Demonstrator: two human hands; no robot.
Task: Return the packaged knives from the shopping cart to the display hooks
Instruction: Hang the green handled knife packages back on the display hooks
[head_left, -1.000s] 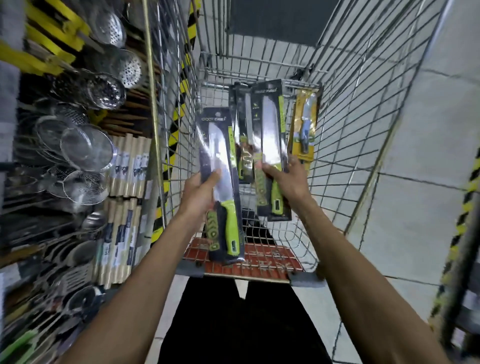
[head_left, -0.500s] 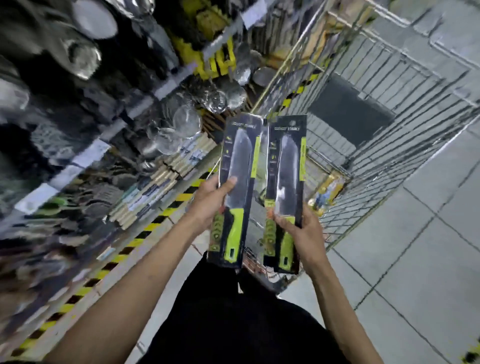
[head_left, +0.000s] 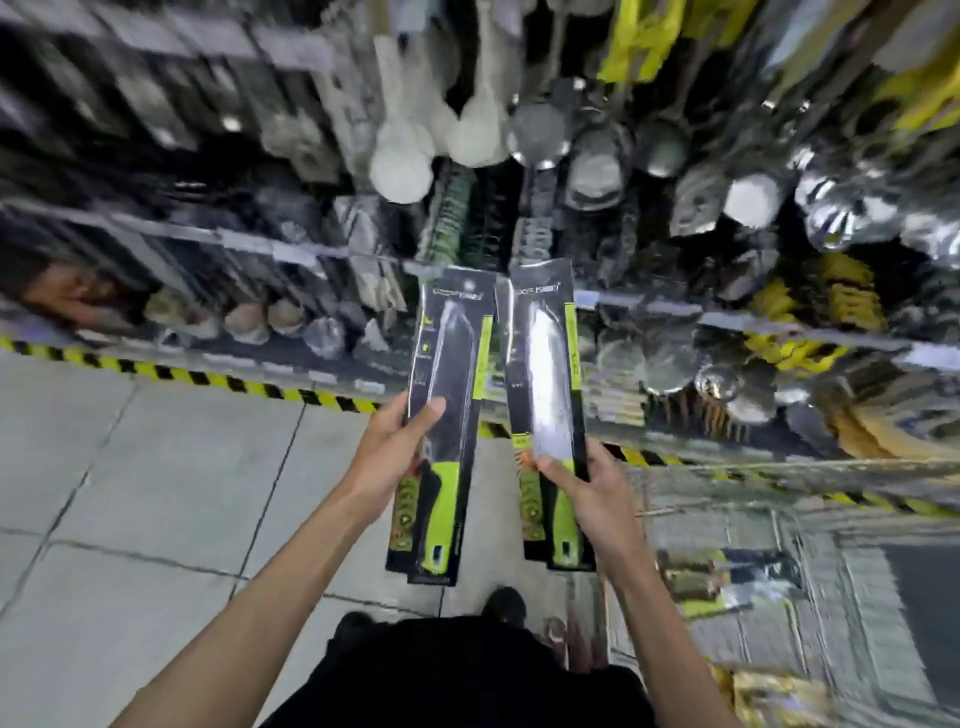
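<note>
So this is the carry-over step: both packs are out of the cart and up in front of the shelving, nothing hung yet. The left hand (head_left: 387, 457) grips a long black blister-card pack holding a dark-bladed knife with a lime-green handle (head_left: 449, 395), thumb laid across the front and fingers wrapped behind. The right hand (head_left: 587, 488) is clamped the same way on a second black card pack with a shiny steel blade and green handle (head_left: 545, 374). The two packs stand upright just beside each other dead centre, tops pointing to 12 o'clock, close but not touching as far as I can tell. Across 10 to 2 o'clock is the dark store rack of hanging steel ladles and strainers (head_left: 597, 171), badly motion-blurred. The wire shopping cart (head_left: 810, 582) is a smear down at 4 o'clock. The grey tiled floor (head_left: 130, 493) with its yellow-and-black hazard tape (head_left: 208, 376) fills 8 to 9 o'clock. There's a row of greenish stuff at 12 just above the pack tops, maybe matching knives, but honestly I can't pick out any actual hooks. My guess at the next move: find the free peg, raise one pack, line its top hang hole up with the peg tip and slide it on, one hand at a time.
</note>
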